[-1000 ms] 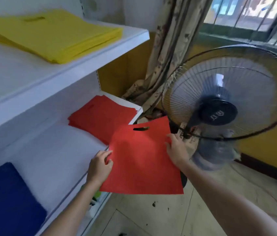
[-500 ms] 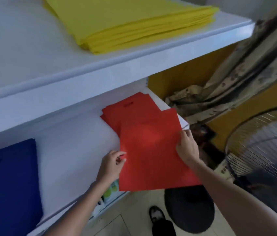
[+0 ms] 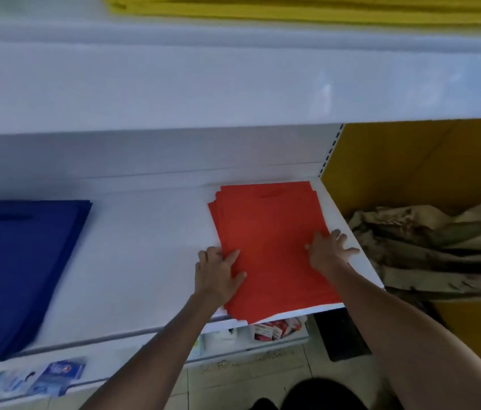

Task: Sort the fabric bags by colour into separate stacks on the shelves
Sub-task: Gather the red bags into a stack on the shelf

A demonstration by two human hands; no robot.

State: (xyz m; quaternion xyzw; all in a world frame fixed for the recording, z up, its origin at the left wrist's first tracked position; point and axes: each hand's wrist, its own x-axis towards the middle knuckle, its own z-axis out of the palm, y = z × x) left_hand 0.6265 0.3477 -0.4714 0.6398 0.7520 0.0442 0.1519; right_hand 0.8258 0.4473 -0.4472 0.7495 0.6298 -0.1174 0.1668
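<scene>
Head view: flat red fabric bags (image 3: 271, 226) lie stacked at the right end of a white middle shelf (image 3: 150, 261). Left hand (image 3: 218, 273) and right hand (image 3: 329, 250) press on them, fingers spread. Front edges overhang; sliding the stack back evenly would likely square it.

A red stack of bags (image 3: 268, 232) is borne by the white middle shelf (image 3: 150, 261), its near edge overhanging the front lip. A blue stack (image 3: 20, 261) is laid well left of the red stack on that shelf; a yellow stack (image 3: 292, 10) is carried by the upper shelf (image 3: 233, 84) above it.
</scene>
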